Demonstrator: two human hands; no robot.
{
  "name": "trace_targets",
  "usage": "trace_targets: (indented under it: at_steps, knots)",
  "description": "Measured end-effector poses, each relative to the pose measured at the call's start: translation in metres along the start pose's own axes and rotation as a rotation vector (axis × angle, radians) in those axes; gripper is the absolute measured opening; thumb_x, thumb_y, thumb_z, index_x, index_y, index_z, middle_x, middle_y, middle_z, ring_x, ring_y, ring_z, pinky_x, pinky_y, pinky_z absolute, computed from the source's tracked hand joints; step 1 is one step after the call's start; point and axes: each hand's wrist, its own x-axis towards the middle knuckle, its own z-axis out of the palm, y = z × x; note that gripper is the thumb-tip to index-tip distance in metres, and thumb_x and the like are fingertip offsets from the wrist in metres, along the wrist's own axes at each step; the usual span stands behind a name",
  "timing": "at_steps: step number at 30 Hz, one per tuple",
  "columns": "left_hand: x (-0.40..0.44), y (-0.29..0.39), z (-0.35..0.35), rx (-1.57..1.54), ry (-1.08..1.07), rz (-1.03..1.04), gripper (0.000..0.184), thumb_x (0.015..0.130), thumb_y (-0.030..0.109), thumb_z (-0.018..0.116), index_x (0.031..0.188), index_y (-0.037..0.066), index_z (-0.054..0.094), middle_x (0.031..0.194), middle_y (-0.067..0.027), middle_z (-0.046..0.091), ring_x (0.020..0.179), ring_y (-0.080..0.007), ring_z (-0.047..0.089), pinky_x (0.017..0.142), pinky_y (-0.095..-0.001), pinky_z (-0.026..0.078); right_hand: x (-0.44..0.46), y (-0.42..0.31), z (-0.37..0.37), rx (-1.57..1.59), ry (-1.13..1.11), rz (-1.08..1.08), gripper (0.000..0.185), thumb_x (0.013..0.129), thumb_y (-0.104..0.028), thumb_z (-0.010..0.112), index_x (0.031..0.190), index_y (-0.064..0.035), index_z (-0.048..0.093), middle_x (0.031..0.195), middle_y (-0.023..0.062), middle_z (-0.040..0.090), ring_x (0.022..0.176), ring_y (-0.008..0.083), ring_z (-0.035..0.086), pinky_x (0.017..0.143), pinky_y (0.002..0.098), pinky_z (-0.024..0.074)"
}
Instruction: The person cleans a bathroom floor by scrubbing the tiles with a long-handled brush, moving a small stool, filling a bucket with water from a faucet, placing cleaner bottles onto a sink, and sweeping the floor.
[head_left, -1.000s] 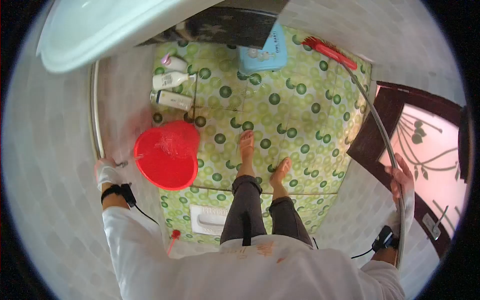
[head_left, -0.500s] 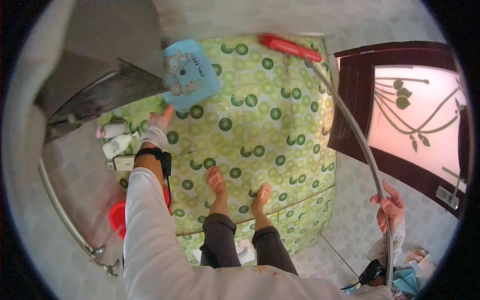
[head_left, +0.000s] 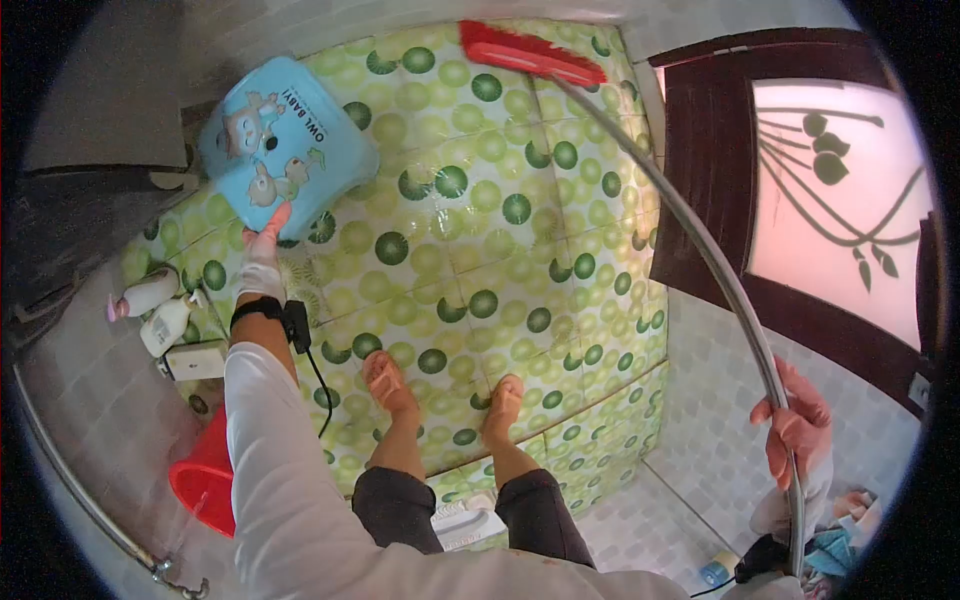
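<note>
We find the right hand [head_left: 798, 422] loosely round the broom [head_left: 683, 210], likely steadying it, the left hand [head_left: 262, 247] at the blue item [head_left: 318, 165], grip unclear.

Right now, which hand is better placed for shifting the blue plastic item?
Probably the left hand: it is at the blue plastic item, while the right hand holds the brush pole.
</note>
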Motion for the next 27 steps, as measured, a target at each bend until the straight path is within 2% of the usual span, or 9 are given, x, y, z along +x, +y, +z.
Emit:
trace_targets:
  at_steps: [2, 6, 10, 12, 13, 15, 16, 20, 27]
  knots:
    - [-0.044, 0.023, 0.043, 0.565, 0.066, 0.144, 0.061, 0.073, 0.01, 0.074, 0.126, -0.002, 0.045, 0.124, -0.0113, 0.053, 0.107, -0.0276, 0.054, 0.091, -0.0426, 0.047, -0.013, -0.002, -0.004, 0.012, 0.04, 0.04, 0.057, 0.069, 0.003, 0.05, 0.126, 0.0038, 0.045, 0.086, 0.0294, 0.06, 0.029, 0.0211, 0.049, 0.02, 0.0252, 0.0385]
    - [-0.056, 0.034, 0.07, 0.299, 0.326, 0.044, 0.062, 0.067, 0.005, 0.079, 0.121, -0.001, 0.05, 0.114, -0.0089, 0.059, 0.096, -0.0218, 0.059, 0.086, -0.0349, 0.048, -0.028, 0.007, -0.022, 0.034, 0.098, 0.017, 0.056, 0.071, 0.0, 0.055, 0.125, 0.0084, 0.043, 0.075, 0.0234, 0.062, 0.029, 0.0219, 0.05, 0.02, 0.0271, 0.0384]
    - [-0.086, 0.002, 0.083, 0.2, -0.135, 0.176, 0.054, 0.07, 0.006, 0.076, 0.118, 0.0, 0.051, 0.111, -0.0091, 0.06, 0.095, -0.0203, 0.059, 0.085, -0.0352, 0.048, 0.012, 0.043, -0.055, -0.022, 0.037, -0.177, 0.051, 0.079, -0.008, 0.058, 0.125, 0.0073, 0.044, 0.081, 0.0214, 0.062, 0.029, 0.016, 0.048, 0.022, 0.0218, 0.0363]
    - [-0.131, -0.025, 0.104, 0.351, 0.007, 0.157, 0.051, 0.071, 0.003, 0.074, 0.116, 0.001, 0.051, 0.109, -0.0081, 0.06, 0.095, -0.0197, 0.058, 0.084, -0.0359, 0.048, 0.042, 0.039, -0.049, -0.001, 0.012, -0.179, 0.045, 0.082, -0.007, 0.055, 0.125, 0.0049, 0.045, 0.088, 0.0212, 0.06, 0.03, 0.0116, 0.046, 0.024, 0.0192, 0.0352]
    - [-0.166, -0.026, 0.127, 0.241, -0.176, 0.221, 0.058, 0.069, 0.002, 0.074, 0.12, 0.002, 0.047, 0.108, -0.0073, 0.059, 0.097, -0.0192, 0.057, 0.085, -0.0361, 0.048, 0.049, 0.04, -0.047, 0.006, -0.025, -0.186, 0.045, 0.082, -0.007, 0.055, 0.125, 0.0049, 0.045, 0.088, 0.0212, 0.06, 0.03, 0.0116, 0.046, 0.024, 0.0192, 0.0352]
    - [-0.21, -0.071, 0.143, 0.254, -0.071, 0.073, 0.079, 0.061, 0.002, 0.079, 0.128, 0.005, 0.037, 0.115, -0.0074, 0.055, 0.101, -0.0197, 0.055, 0.088, -0.0356, 0.047, 0.064, 0.048, -0.049, -0.064, -0.061, -0.152, 0.044, 0.083, -0.006, 0.053, 0.125, 0.0032, 0.047, 0.088, 0.0226, 0.06, 0.03, 0.0114, 0.045, 0.025, 0.0185, 0.0359]
    - [-0.227, -0.094, 0.148, 0.196, -0.214, 0.048, 0.087, 0.056, 0.002, 0.081, 0.13, 0.006, 0.035, 0.117, -0.0077, 0.053, 0.104, -0.0209, 0.054, 0.09, -0.037, 0.046, 0.062, 0.053, -0.053, -0.092, -0.074, -0.18, 0.045, 0.083, -0.007, 0.054, 0.126, 0.003, 0.046, 0.087, 0.0232, 0.059, 0.03, 0.0116, 0.045, 0.025, 0.0187, 0.0362]
    - [-0.324, -0.135, 0.202, 0.69, -0.16, -0.131, 0.102, 0.054, 0.017, 0.083, 0.138, 0.005, 0.026, 0.121, -0.013, 0.053, 0.108, -0.0221, 0.053, 0.092, -0.0349, 0.044, 0.038, 0.051, -0.045, -0.015, -0.152, -0.098, 0.05, 0.078, -0.006, 0.051, 0.126, 0.0042, 0.046, 0.086, 0.0234, 0.059, 0.03, 0.0139, 0.047, 0.024, 0.0204, 0.0387]
    - [-0.372, -0.189, 0.208, 1.393, -0.248, -0.339, 0.097, 0.063, 0.04, 0.076, 0.139, 0.004, 0.027, 0.121, -0.0139, 0.055, 0.105, -0.0228, 0.056, 0.089, -0.0362, 0.045, 0.004, 0.042, 0.006, 0.024, -0.282, 0.019, 0.056, 0.069, 0.002, 0.048, 0.125, 0.0032, 0.048, 0.088, 0.0236, 0.062, 0.035, 0.0167, 0.053, 0.025, 0.0217, 0.0383]
